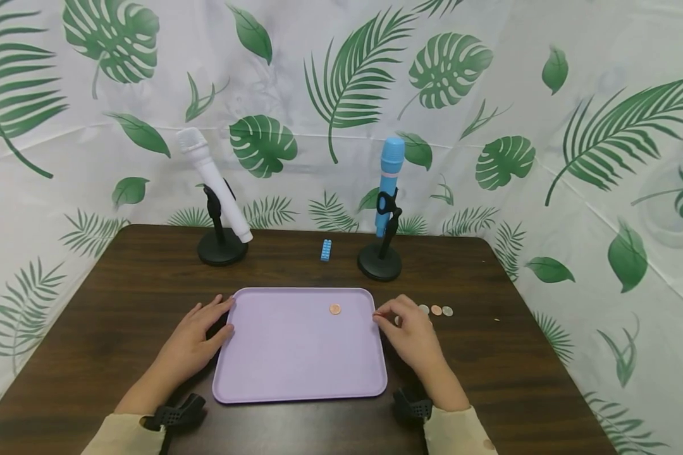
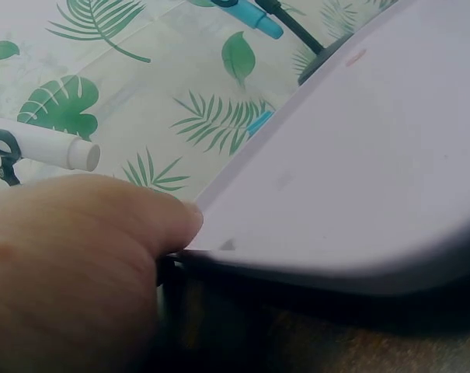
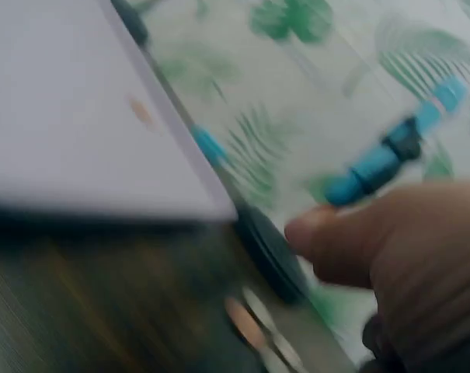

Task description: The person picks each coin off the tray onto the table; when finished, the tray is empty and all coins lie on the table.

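A light purple tray (image 1: 296,354) lies on the dark wooden table, with one copper coin (image 1: 335,309) toward its upper right. My left hand (image 1: 196,335) rests at the tray's left rim, its fingers fairly straight and touching the edge. In the left wrist view, a thumb (image 2: 176,221) is against the rim. Just by the tray's right rim, my right hand (image 1: 412,332) pinches a small copper-coloured coin (image 1: 379,314), mostly covered by the fingertips. Beside that hand lie a copper coin (image 1: 436,310) and several silver ones, one partly hidden under the hand. The right wrist view is blurred.
Behind the tray stand a white microphone (image 1: 219,183) and a blue microphone (image 1: 389,183), each on a black round-based stand. Between them lies a small blue toy brick (image 1: 326,249). A leaf-patterned cloth (image 1: 364,95) hangs behind the table.
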`<state>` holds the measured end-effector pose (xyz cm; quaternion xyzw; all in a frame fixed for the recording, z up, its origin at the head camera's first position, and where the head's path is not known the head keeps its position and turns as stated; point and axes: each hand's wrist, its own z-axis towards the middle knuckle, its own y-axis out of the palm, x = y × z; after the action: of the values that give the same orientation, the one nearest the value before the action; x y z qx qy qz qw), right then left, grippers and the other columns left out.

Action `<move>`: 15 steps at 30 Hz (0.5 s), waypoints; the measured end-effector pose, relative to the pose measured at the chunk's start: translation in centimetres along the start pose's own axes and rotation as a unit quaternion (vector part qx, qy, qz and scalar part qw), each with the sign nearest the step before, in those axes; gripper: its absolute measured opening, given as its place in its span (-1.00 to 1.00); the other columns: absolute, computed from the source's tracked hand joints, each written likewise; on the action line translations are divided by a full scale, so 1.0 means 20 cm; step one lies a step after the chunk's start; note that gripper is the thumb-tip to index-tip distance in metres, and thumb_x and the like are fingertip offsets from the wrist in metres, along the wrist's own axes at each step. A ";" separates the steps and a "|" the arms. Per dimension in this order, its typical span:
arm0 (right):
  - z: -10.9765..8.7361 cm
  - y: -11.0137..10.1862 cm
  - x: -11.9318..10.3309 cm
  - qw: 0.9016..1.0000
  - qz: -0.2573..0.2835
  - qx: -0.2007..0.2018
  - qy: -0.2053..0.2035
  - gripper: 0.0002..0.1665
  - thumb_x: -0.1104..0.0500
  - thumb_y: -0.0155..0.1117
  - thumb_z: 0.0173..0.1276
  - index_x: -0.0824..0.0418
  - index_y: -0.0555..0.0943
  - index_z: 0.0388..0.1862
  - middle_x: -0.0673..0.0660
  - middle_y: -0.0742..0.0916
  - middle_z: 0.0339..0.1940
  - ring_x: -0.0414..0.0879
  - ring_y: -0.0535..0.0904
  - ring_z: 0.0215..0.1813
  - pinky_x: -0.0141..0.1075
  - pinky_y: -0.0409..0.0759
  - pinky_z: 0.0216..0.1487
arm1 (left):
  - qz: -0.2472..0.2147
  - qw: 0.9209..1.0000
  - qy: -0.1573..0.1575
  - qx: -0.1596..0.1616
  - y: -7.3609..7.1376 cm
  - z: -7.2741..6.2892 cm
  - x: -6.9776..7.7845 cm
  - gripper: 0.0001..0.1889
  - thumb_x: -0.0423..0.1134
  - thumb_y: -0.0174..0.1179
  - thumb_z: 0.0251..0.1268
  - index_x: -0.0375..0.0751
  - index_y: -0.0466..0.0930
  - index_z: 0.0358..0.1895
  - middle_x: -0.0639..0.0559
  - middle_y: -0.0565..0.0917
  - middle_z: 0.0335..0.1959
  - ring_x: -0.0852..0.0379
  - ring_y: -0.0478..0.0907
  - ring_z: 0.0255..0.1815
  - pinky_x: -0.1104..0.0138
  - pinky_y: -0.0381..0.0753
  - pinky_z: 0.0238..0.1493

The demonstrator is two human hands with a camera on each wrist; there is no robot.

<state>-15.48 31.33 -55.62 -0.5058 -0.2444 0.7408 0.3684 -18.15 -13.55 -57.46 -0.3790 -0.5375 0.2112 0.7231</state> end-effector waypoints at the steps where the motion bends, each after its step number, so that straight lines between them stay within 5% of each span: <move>1: 0.00 -0.03 0.03 0.999 -0.025 0.022 0.012 -0.88 0.15 0.66 0.34 -0.05 0.83 -0.28 -0.06 0.75 -0.30 -0.10 0.57 -0.36 -0.26 0.54 -0.35 | 0.002 1.000 0.002 0.001 0.00 0.00 0.00 -0.34 -0.13 0.29 0.61 -0.17 0.39 0.66 -0.29 0.41 0.67 -0.37 0.19 0.77 -0.39 0.00 0.74; 4: 0.00 -0.13 0.13 0.990 -0.088 0.075 0.077 -0.93 0.14 0.63 0.38 0.04 0.85 -0.28 0.02 0.78 -0.27 0.01 0.70 -0.30 -0.12 0.61 -0.28 | 0.007 1.000 0.009 0.002 0.00 0.00 0.00 -0.33 -0.13 0.30 0.59 -0.18 0.38 0.66 -0.29 0.42 0.66 -0.37 0.20 0.76 -0.38 0.01 0.74; 10: -0.03 -0.27 0.21 0.970 -0.106 0.067 0.208 -0.76 0.14 0.28 0.66 0.18 0.85 0.00 0.25 0.82 -0.02 0.32 0.77 0.01 0.22 0.70 -0.08 | 0.006 1.000 0.008 0.000 0.00 0.00 0.00 -0.34 -0.13 0.29 0.61 -0.17 0.38 0.66 -0.28 0.41 0.67 -0.37 0.20 0.76 -0.38 0.00 0.74; 15: -0.04 -0.32 0.22 0.958 -0.099 0.069 0.261 -0.76 0.05 0.37 0.61 0.21 0.79 -0.06 0.22 0.84 -0.19 0.21 0.73 -0.25 0.00 0.62 -0.33 | 0.001 1.000 0.003 -0.001 0.00 -0.01 0.00 -0.34 -0.11 0.29 0.61 -0.16 0.38 0.67 -0.29 0.40 0.67 -0.37 0.19 0.77 -0.39 0.00 0.74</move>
<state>-13.79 38.68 -53.69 -0.6281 -0.1370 0.5583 0.5244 -18.01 -13.66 -57.41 -0.3810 -0.5348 0.2106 0.7242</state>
